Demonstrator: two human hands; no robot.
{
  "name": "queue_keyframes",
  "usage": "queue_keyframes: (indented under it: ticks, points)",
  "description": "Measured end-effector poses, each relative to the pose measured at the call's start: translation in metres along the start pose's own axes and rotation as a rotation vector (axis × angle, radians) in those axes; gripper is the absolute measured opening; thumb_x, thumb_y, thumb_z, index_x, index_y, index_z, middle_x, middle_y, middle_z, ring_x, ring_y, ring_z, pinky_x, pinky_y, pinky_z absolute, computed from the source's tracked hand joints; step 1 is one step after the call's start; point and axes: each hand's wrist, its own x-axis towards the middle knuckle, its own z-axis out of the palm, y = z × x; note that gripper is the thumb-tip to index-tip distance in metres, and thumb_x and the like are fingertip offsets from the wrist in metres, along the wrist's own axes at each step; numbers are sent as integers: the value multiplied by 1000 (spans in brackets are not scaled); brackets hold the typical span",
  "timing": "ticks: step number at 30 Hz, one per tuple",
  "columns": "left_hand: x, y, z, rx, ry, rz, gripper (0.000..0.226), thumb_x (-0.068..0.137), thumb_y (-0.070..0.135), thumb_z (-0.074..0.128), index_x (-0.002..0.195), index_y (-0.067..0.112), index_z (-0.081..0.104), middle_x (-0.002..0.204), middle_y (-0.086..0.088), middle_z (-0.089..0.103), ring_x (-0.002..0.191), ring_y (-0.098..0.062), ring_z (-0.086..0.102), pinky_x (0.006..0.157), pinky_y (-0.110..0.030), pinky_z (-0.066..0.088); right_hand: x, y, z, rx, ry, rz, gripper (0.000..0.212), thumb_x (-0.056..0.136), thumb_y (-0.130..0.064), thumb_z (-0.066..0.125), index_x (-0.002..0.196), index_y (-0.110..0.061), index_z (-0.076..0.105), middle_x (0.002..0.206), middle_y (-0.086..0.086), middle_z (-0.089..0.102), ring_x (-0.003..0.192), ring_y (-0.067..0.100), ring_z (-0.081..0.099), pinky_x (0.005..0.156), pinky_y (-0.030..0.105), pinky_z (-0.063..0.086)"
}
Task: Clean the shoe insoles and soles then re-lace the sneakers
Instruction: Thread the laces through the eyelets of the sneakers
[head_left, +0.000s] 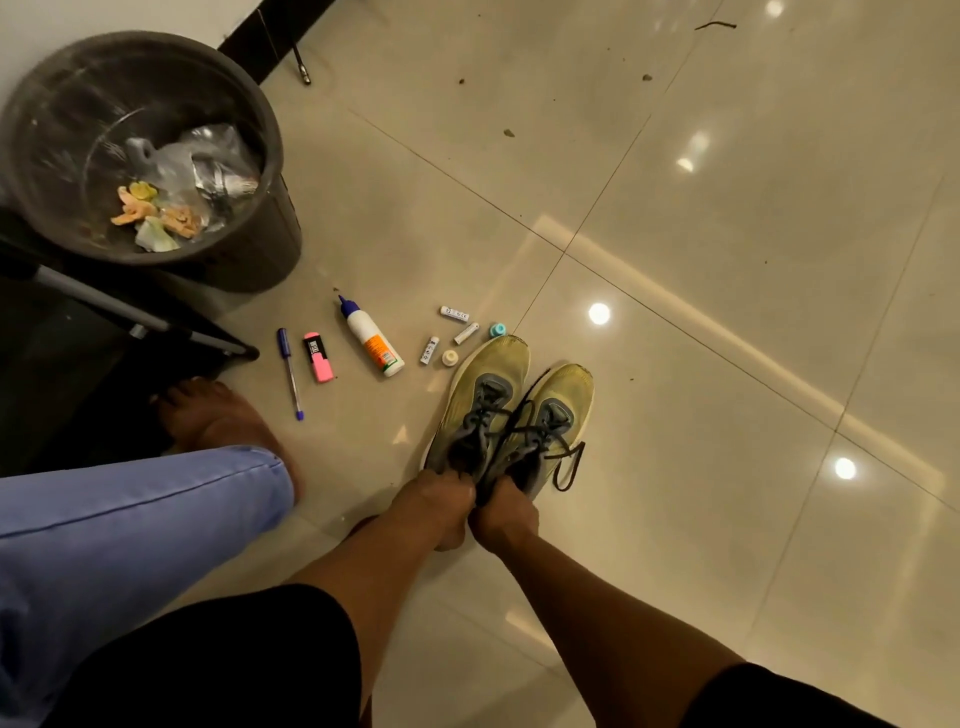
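You sit over glossy beige floor tiles (727, 182) reflecting ceiling lights; white wall (104, 15) with black skirting (270, 31) upper left.

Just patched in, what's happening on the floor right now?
A seated person is holding a pair of yellow-green sneakers by the heel ends, the left hand on the left shoe and the right hand on the right one. The shoes are side by side with toes on the tiled floor, and the dark laces are loose but still threaded. A glue bottle, pink highlighter, pen and a few small tubes lie nearby, beside a waste bin.
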Motion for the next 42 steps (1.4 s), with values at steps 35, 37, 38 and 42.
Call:
queue_keyframes:
  ticks: [35,37,38,42]
  points:
    - [-348,-23,-200,228,1406,83,61,66,13,87,121,11,59,109,-11,64,95,-27,58,82,-40,55,-334,-172,-226,-619,962,-977,44,89,-31,68,127,-25,48,107,-1,66,89,25,61,59,27,37]
    - [-386,-47,-191,205,1496,-6,60,66,10,86,119,12,59,106,-9,63,91,-26,56,79,-39,54,-366,-196,-213,-597,1001,-1101,38,88,-27,68,119,-25,47,104,-3,63,80,24,49,53,27,29]
    - [-403,-57,-185,195,1537,-33,59,65,9,86,118,12,60,105,-9,63,91,-26,55,79,-37,53,-379,-205,-206,-589,1026,-1154,36,88,-26,67,117,-25,46,102,-3,61,79,23,46,53,28,28]
    - [-467,-101,-147,220,1677,-170,52,71,6,82,118,12,61,106,-7,62,91,-24,53,82,-32,47,-422,-242,-162,-569,1051,-1376,40,85,-27,72,115,-26,46,101,-2,60,76,22,46,56,29,29]
